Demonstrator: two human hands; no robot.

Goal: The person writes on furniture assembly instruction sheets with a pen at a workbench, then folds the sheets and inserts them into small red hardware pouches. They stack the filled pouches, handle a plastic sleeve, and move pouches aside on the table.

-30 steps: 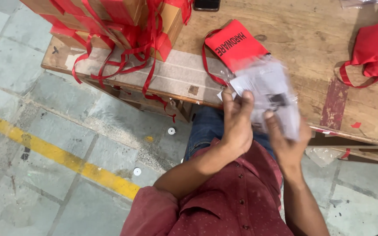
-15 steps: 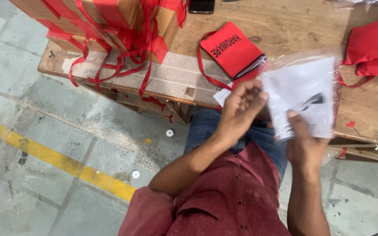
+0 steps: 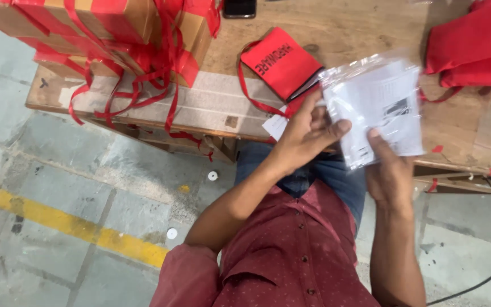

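While both hands meet in front of the person's chest, they grip a clear plastic bag holding white printed paper sheets [image 3: 377, 108], which is raised just above the near edge of the worn wooden workbench [image 3: 359, 28]. The left hand [image 3: 305, 133] is curled closed on the bag's left edge, thumb pressed across the front near the lower left corner. The right hand [image 3: 390, 173] clasps the bag's bottom edge from below, thumb lying up the front of the plastic, its other fingers hidden behind. On the workbench just left of the bag lies a flat red fabric pouch with a red drawstring [image 3: 279, 62]. Farther left on the workbench stand brown cardboard boxes wrapped in red ribbon [image 3: 115, 28], and at its right end lies a pile of red fabric bags [image 3: 473, 45].
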